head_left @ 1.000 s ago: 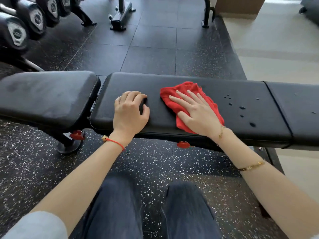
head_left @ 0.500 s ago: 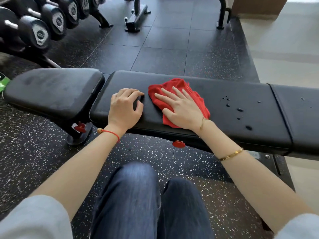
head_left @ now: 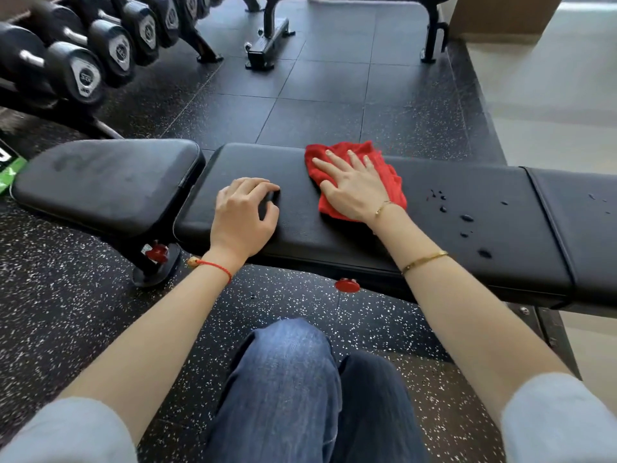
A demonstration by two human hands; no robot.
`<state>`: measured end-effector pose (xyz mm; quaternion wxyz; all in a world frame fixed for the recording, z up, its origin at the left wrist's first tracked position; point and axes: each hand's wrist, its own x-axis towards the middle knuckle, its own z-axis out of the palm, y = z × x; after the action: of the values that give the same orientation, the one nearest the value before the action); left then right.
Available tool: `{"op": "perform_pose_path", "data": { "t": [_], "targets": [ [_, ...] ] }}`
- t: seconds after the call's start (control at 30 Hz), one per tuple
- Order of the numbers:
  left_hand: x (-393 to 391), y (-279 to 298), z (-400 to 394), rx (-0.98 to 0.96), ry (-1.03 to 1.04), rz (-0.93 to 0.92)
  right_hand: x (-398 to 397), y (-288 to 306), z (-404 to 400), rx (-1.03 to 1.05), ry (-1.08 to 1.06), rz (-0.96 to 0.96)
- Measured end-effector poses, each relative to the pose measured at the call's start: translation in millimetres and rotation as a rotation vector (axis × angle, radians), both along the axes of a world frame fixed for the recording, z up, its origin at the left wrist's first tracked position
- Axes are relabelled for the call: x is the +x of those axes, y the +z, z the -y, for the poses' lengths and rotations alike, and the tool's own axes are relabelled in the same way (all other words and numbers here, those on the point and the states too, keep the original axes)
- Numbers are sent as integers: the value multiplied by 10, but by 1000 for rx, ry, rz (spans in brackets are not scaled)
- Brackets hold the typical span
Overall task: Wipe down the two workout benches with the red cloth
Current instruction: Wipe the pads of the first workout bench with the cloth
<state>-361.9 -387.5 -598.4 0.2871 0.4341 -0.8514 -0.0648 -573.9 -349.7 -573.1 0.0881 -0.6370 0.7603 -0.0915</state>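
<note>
A black padded workout bench (head_left: 460, 195) runs across the view, with a separate seat pad (head_left: 107, 182) at its left end. The red cloth (head_left: 389, 175) lies on the long pad near its far edge. My right hand (head_left: 350, 185) presses flat on the cloth, fingers spread. My left hand (head_left: 243, 215) rests on the pad to the left of the cloth, fingers curled, holding nothing. Water droplets (head_left: 464, 218) dot the pad to the right of the cloth. Legs of a second bench (head_left: 267, 45) show at the back.
A rack of black dumbbells (head_left: 86, 68) lines the far left. Red adjustment knobs (head_left: 347, 285) sit under the bench. My knees in jeans (head_left: 293, 379) are in front of it. Pale floor (head_left: 551, 95) lies to the right of the rubber mat.
My right hand has slid the red cloth away from me, from the pad's near half to its far edge. My left hand has stayed in place on the pad.
</note>
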Motion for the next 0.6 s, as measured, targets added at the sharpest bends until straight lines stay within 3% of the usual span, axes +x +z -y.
{"op": "perform_pose_path", "data": {
  "t": [0.17,0.3,0.5,0.6],
  "targets": [
    [6,-11,0,-8,-5,1,184,-36,-469,-64,183,-21],
    [17,-32,6,1,-10,-3,-74,-38,-771,-63,175,-10],
    [-8,-43,-5,8,18,2,-449,-16,-135,-9,-65,3],
    [-11,-34,0,10,21,-5,-192,4,196,25,-30,-16]
  ]
}}
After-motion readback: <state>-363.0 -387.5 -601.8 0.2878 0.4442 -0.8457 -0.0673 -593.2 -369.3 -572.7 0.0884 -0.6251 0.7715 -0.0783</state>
